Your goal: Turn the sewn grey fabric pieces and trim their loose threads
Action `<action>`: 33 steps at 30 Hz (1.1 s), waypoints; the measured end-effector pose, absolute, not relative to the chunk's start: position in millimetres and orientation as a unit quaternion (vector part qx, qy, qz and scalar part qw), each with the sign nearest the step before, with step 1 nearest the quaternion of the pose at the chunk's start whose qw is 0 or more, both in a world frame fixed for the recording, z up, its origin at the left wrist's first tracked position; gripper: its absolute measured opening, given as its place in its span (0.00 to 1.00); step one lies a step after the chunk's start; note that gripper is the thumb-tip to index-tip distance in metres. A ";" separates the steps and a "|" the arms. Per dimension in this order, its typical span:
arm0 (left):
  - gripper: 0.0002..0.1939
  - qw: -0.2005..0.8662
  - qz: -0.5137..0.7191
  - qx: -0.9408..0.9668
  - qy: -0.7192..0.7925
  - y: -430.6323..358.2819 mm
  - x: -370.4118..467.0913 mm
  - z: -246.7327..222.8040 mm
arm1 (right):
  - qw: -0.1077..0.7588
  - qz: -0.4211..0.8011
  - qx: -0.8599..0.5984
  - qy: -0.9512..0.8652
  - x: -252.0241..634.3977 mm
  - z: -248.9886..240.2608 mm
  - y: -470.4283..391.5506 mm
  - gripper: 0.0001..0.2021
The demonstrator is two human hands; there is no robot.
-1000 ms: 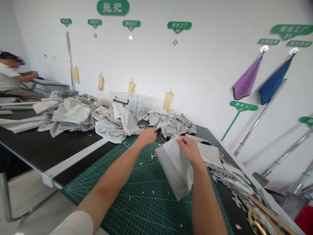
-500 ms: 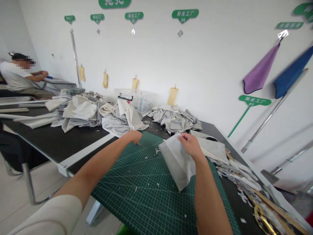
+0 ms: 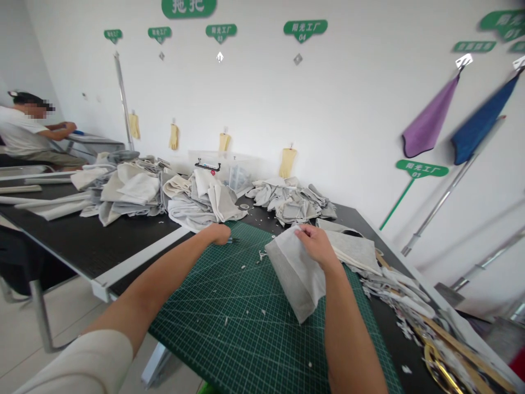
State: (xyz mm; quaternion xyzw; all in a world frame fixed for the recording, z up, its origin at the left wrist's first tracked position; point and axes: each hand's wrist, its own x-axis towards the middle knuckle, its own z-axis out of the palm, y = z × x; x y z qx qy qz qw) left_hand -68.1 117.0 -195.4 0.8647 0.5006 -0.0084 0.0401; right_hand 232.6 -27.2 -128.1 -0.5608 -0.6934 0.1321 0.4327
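My right hand (image 3: 314,241) pinches the top edge of a folded cloth (image 3: 293,268), pale on one part and grey on the other. The cloth hangs tilted over the green cutting mat (image 3: 246,306), its lower corner pointing toward me. Near the far left edge of the mat, my left hand (image 3: 220,234) is closed around a small blue-grey tool (image 3: 233,241) with thin tips, which looks like thread snips. The fingers hide most of it. Small white scraps (image 3: 262,255) lie on the mat between my hands.
Piles of grey and white cloths (image 3: 131,189) stand along the back, with a clear plastic box (image 3: 229,164) behind. More flat cloths (image 3: 353,249), cut strips and gold-handled scissors (image 3: 437,364) lie on the right. A co-worker (image 3: 24,131) sits far left.
My left hand has shifted slightly left and down, and the small tool in it shows more clearly. My right hand still holds the cloth in nearly the same place. The view has turned slightly.
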 end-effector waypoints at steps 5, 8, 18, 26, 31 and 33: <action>0.09 0.115 0.059 0.876 0.465 109.9 -33.3 -195.3 | 0.448 0.161 -0.560 -0.679 230.8 -139.7 -17.2 0.12; 0.11 0.179 0.130 0.873 0.436 104.3 -0.1 -197.5 | 0.463 0.189 -0.560 -0.661 228.6 -154.1 -6.8 0.11; 0.12 0.231 0.340 0.816 0.407 114.3 64.7 -231.6 | 0.514 0.338 -0.544 -0.570 211.7 -242.6 42.8 0.16; 0.28 0.286 0.329 0.830 0.348 109.0 52.2 -253.3 | 0.511 0.414 -0.522 -0.544 207.9 -275.5 49.2 0.15; 0.28 0.295 0.321 0.837 0.329 105.2 39.7 -250.0 | 0.514 0.407 -0.522 -0.546 203.5 -276.8 42.7 0.15; 0.26 0.310 0.320 0.838 0.316 104.3 34.7 -249.6 | 0.520 0.397 -0.525 -0.545 203.0 -277.9 40.7 0.15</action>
